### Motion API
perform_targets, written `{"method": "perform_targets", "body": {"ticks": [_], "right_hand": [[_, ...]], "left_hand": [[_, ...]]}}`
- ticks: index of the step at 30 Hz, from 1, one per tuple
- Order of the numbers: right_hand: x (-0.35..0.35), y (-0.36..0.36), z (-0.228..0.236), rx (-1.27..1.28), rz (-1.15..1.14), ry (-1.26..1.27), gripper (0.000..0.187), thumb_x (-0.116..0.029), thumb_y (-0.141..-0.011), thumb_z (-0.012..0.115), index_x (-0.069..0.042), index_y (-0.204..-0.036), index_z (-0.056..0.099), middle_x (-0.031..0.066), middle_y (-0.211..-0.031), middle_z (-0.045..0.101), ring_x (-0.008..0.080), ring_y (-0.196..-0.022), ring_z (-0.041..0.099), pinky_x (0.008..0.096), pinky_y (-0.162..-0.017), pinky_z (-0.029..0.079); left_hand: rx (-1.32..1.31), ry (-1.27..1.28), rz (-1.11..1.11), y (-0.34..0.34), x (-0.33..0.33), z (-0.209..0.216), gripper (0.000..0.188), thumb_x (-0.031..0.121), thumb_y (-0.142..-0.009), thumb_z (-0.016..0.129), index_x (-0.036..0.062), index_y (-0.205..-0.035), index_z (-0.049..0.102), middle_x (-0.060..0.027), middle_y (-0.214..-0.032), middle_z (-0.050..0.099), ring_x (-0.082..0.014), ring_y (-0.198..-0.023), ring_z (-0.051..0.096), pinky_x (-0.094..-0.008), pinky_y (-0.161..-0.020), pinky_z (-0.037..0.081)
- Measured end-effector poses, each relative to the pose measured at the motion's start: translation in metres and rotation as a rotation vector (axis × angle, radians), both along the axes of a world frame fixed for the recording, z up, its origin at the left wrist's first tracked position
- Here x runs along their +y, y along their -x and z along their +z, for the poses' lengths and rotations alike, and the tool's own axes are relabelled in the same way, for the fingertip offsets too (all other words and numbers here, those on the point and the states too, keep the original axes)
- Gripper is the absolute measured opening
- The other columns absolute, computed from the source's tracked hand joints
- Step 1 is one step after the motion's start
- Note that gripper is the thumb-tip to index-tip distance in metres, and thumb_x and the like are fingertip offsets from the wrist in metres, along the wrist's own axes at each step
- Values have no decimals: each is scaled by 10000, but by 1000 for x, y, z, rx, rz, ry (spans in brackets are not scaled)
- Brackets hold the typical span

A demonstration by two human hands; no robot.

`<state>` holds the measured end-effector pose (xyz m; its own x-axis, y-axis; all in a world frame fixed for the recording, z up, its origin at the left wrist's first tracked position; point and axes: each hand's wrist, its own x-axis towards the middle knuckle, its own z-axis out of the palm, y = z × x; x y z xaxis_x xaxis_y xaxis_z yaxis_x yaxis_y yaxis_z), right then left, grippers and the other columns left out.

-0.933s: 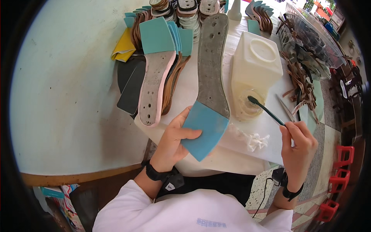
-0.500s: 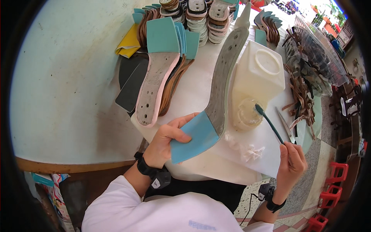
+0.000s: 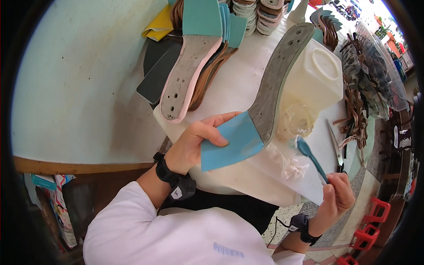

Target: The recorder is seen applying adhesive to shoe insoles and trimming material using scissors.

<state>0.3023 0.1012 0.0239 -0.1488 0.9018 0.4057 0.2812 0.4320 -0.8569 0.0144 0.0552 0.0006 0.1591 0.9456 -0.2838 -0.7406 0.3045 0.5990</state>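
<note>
My left hand [image 3: 194, 143] grips a shoe sole [image 3: 276, 81] by its blue heel end, thumb on top and fingers underneath. The grey part of the sole, with a few small holes, slants up and away to the right. In my right hand [image 3: 338, 195] is a dark teal toothbrush [image 3: 312, 160], pinched near the end of its handle. Its pale, wet-looking bristles are just right of the blue end, apart from it. Beyond the brush, a round, cloudy, pale opening [image 3: 299, 120] adjoins a translucent whitish plastic container [image 3: 313, 77].
More soles [image 3: 192, 66] with teal ends lie stacked ahead, beside a dark phone [image 3: 159, 73] and a yellow cloth [image 3: 159, 25]. Scissors [image 3: 336, 148], brown strips [image 3: 355, 115] and a clear plastic bin [image 3: 384, 66] are at right. Crumpled white scraps [image 3: 291, 167] lie near the brush.
The toothbrush has come away from the round opening, down and toward the blue end of the sole. My left hand keeps its grip, and the whole view has shifted slightly.
</note>
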Motion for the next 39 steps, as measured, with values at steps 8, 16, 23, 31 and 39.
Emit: {"method": "perform_targets", "body": {"ticks": [8,16,23,31,39], "right_hand": [[4,4,-2,-48,156,22,235,-43,-633,722,60,-830,649,112,-749,583,134,-627,525,200,-533,354],[13,9,-13,41,63,-19,241,-26,-625,721,58,-841,652,97,-725,577,133,-637,513,216,-548,364],[18,4,-11,14,271,-31,260,-44,-616,740,54,-841,655,95,-723,576,130,-632,506,217,-553,361],[22,5,-16,30,148,-28,274,-32,-599,738,51,-846,652,99,-724,576,145,-637,504,223,-551,359],[28,8,-13,-20,284,-37,250,-63,-628,727,50,-837,648,96,-731,575,157,-641,508,235,-564,370]], "left_hand": [[-70,3,-32,5,0,-9,835,91,-502,506,-91,-1301,342,-199,-1155,538,-243,-971,596,-266,-913,445],[-95,2,-27,1,0,-6,845,116,-493,518,-99,-1293,351,-205,-1174,529,-253,-1012,576,-269,-932,427],[-98,24,-22,2,-1,-6,855,113,-488,527,-94,-1298,346,-217,-1176,525,-267,-1003,580,-284,-929,431],[-194,17,-74,5,1,-15,878,97,-469,556,-93,-1299,344,-224,-1151,539,-287,-970,593,-300,-898,451],[-144,32,-86,3,-1,-11,886,120,-457,559,-107,-1289,355,-229,-1130,545,-282,-948,593,-293,-883,450]]}}
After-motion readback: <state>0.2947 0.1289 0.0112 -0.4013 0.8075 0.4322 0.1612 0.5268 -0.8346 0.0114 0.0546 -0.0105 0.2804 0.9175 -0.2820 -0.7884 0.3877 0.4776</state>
